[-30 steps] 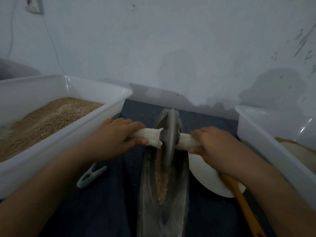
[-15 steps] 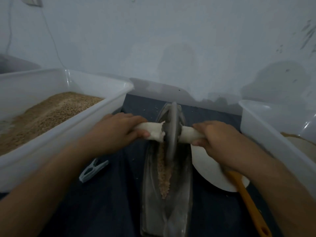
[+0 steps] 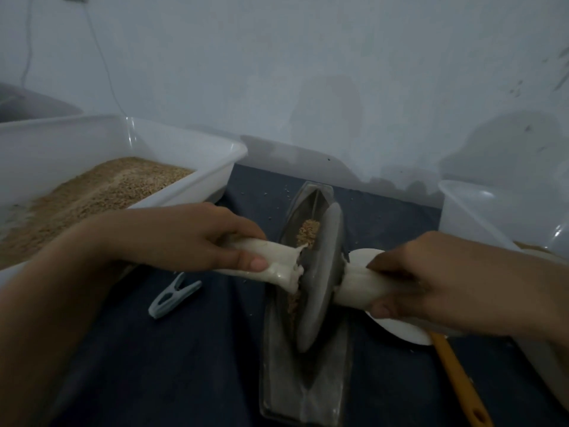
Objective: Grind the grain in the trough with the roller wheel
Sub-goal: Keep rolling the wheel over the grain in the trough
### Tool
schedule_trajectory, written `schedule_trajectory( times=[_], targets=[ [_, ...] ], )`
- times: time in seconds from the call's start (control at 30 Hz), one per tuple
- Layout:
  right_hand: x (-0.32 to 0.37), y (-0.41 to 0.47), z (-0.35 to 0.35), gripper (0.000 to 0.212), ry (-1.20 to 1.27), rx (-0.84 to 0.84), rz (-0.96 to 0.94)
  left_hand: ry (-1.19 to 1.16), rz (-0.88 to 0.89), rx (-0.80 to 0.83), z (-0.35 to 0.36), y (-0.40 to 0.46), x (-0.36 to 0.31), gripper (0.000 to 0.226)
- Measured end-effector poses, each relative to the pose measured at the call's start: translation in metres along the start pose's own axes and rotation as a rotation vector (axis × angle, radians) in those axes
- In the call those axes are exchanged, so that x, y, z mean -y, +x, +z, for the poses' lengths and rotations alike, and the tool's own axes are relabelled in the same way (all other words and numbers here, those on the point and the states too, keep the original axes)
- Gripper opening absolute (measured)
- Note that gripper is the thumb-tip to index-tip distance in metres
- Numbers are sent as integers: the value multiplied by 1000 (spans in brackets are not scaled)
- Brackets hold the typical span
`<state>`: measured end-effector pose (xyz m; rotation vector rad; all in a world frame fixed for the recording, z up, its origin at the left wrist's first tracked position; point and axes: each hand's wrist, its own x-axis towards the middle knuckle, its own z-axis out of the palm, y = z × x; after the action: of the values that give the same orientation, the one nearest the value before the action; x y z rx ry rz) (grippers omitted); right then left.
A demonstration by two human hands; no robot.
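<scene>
Over the trough [image 3: 304, 380], left hand [image 3: 184, 238] and right hand [image 3: 431, 288], each grip wrapped tight around roller wheel [image 3: 320, 278] handles

A clothes peg [image 3: 174, 295] and an orange-handled tool [image 3: 462, 386] lie on the dark cloth [image 3: 184, 365].

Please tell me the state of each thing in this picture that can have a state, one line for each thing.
left hand: grips the left handle.
right hand: grips the right handle.
roller wheel: upright on edge in the trough.
trough: lies on the dark cloth, holds grain.
grain: heaped beyond the wheel.
left tub: open, part filled with grain.
clothespin: lies loose on the cloth.
white plate: partly hidden under the right hand.
</scene>
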<state>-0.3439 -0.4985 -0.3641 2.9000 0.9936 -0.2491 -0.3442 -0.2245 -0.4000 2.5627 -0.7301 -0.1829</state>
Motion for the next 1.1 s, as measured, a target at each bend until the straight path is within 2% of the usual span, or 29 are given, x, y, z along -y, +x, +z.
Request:
schedule_trajectory(
  times=[0.07, 0.13, 0.2, 0.3, 0.4, 0.5, 0.6, 0.67, 0.77, 0.83, 0.93, 1.0, 1.1],
  targets=[
    [1, -1, 1, 20, 5, 4, 6, -30, -19, 10, 0, 0, -2, 46],
    [-4, 9, 8, 19, -40, -79, 37, 3, -93, -22, 4, 6, 1, 52],
    [-11, 29, 20, 20, -81, -205, 99, 130, -165, -151, 14, 18, 8, 52],
    [-23, 56, 37, 31, -90, -395, 180, 428, -207, -440, 32, 37, 15, 47],
    [-30, 63, 43, 38, -91, -453, 202, 587, -180, -567, 42, 46, 18, 50],
    [-26, 54, 38, 37, -120, -361, 156, 492, -133, -495, 33, 39, 18, 50],
    [-13, 36, 24, 26, -154, -242, 80, 154, -115, -198, 16, 19, 12, 57],
    [-5, 19, 13, 24, -108, -149, 33, -1, -67, -30, 6, 9, 7, 51],
    [2, 0, 2, 27, -46, -47, 9, -81, 13, 36, 0, 1, 3, 40],
    [3, -1, 4, 26, -34, -64, 18, -77, -1, 28, 0, 2, 1, 42],
    [-5, 18, 15, 22, -61, -164, 79, 39, -135, -80, 8, 14, 7, 51],
    [-14, 39, 24, 20, -76, -263, 141, 213, -184, -276, 21, 27, 13, 45],
    [-24, 61, 38, 38, -85, -404, 207, 516, -207, -558, 41, 43, 17, 48]
  ],
)
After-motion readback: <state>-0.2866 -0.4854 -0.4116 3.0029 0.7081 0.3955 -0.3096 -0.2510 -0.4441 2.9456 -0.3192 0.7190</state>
